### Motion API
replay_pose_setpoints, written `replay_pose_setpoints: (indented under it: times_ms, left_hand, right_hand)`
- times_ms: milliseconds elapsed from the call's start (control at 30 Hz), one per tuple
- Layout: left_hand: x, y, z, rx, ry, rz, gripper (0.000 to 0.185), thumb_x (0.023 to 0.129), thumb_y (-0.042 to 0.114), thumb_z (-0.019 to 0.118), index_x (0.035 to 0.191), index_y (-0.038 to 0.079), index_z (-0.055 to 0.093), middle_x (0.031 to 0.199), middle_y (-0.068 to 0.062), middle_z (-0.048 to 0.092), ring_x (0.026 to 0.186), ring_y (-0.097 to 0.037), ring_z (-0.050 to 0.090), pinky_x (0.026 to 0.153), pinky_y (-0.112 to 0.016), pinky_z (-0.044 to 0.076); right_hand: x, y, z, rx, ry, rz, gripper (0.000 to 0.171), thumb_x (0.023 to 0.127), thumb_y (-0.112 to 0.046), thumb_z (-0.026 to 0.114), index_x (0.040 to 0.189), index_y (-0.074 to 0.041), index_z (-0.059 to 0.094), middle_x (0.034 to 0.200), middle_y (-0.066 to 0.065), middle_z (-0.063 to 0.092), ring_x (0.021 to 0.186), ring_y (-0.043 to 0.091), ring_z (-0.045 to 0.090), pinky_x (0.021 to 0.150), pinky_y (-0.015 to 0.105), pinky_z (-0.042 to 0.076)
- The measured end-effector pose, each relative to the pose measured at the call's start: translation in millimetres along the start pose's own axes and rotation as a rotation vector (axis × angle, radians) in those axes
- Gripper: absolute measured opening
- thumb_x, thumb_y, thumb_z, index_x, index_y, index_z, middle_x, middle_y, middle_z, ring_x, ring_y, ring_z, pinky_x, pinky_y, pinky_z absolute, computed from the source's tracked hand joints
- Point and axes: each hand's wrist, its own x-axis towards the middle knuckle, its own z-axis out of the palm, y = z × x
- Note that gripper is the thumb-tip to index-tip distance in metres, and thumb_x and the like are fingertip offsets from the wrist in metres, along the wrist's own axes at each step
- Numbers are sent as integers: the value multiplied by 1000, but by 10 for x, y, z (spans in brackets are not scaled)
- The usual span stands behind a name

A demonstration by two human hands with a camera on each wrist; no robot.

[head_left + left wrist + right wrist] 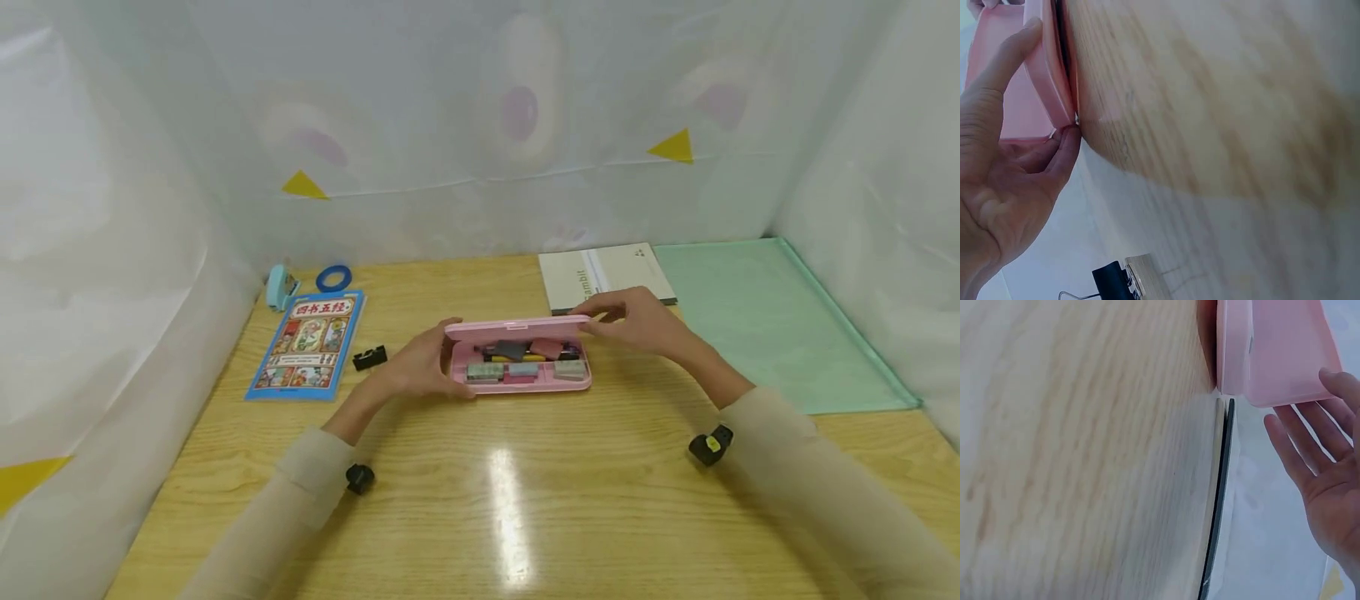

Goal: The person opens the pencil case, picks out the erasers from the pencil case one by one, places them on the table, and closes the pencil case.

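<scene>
Left hand (420, 367) grips the pink case (519, 375) steady; right hand (637, 321), fingers straight, touches its half-raised lid (517, 327).

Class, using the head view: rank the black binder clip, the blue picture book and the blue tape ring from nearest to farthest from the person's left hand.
From the left hand:
1. Black binder clip, just to its left.
2. Blue picture book, further left.
3. Blue tape ring, back-left, near the wall.

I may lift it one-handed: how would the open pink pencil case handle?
The pink pencil case looks like rigid plastic, so it probably won't flex. Its raised lid may swing if unsupported. Loose items inside could slide when tilted. Left hand and right hand both touch it.
</scene>
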Motion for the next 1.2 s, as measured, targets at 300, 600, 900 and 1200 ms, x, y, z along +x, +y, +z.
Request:
replay_pose_setpoints:
  times_ms: [300,600,900,1200]
  left_hand:
    - [4,-35,21,-101,18,69,123,68,25,101,161,16,19,131,-10,60,115,-23,61,102,-42,51]
    - [-41,-57,90,-43,22,8,148,71,34,98,166,13,-13,135,-14,53,128,-26,54,115,-39,41]
    - [-35,-41,29,10,-31,-57,132,73,33,97,168,11,8,145,-18,46,136,-33,47,118,-45,37]
    - [-25,-79,-11,-14,-94,-59,131,75,36,96,169,24,5,144,-14,41,131,-29,43,115,-47,38]
  right_hand:
    - [206,136,55,241,-23,231,39,105,-32,64,129,-1,69,120,19,72,99,31,74,87,43,60]
    - [343,234,196,237,19,375,36,108,-19,58,133,6,63,114,27,70,81,24,74,70,35,62]
    - [328,230,188,198,19,477,42,105,-38,63,90,0,71,77,9,70,70,18,68,65,31,60]
    - [111,-21,200,325,-21,391,31,101,-31,70,108,-1,69,96,13,69,83,24,66,73,34,59]
